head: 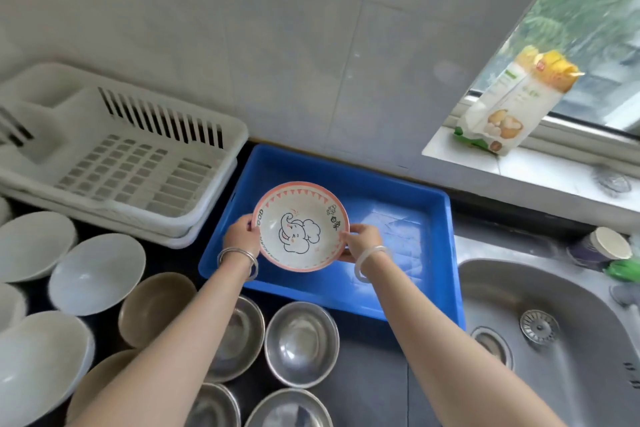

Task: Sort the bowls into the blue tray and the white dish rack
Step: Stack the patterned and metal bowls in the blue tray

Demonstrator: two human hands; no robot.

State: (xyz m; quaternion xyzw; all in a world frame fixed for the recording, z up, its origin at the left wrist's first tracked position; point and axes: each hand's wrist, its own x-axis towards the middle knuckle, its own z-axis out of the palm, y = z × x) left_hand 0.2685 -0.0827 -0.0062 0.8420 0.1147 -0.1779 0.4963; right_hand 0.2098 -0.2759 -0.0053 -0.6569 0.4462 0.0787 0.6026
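Note:
I hold a pink-rimmed bowl with an elephant drawing (300, 226) over the left part of the blue tray (398, 184). My left hand (241, 236) grips its left rim and my right hand (360, 241) grips its right rim. The tray holds nothing else. The white dish rack (114, 156) stands to the left of the tray, with no bowls in it. On the dark counter in front sit several white bowls (97, 272), beige bowls (156, 307) and steel bowls (301, 343).
A steel sink (554, 329) lies to the right of the tray. A cup (602, 248) and something green sit at its far rim. A food package (512, 104) stands on the window sill. A tiled wall rises behind the tray and rack.

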